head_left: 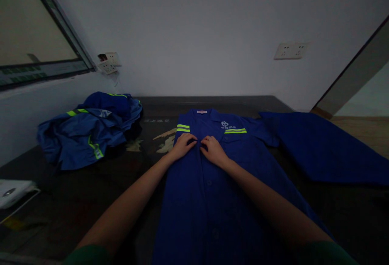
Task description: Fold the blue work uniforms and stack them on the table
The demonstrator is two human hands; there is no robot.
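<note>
While your two hands meet over the front of the blue shirt [209,200], it lies spread on the dark tabletop [243,102], collar [216,115] toward the wall [194,34]. Your left hand [184,144] rests just below one yellow-green band [183,128], and your right hand [212,148] sits across the front edge from it, fingers curled. Only a narrow gap parts the two sets of fingertips; whether either hand pinches cloth, you cannot tell from here.

Your right forearm [261,192] crosses above the shirt and hides part of its front, while your left forearm [133,200] covers some of its side. Off to your left sits a crumpled heap of blue garments [91,131], well apart from the shirt, with a white device [13,194] nearer you at the table's edge. On your right, a flat blue cloth [328,147] lies up against the shirt's sleeve [267,132]; which overlaps the other is too dim to tell.
</note>
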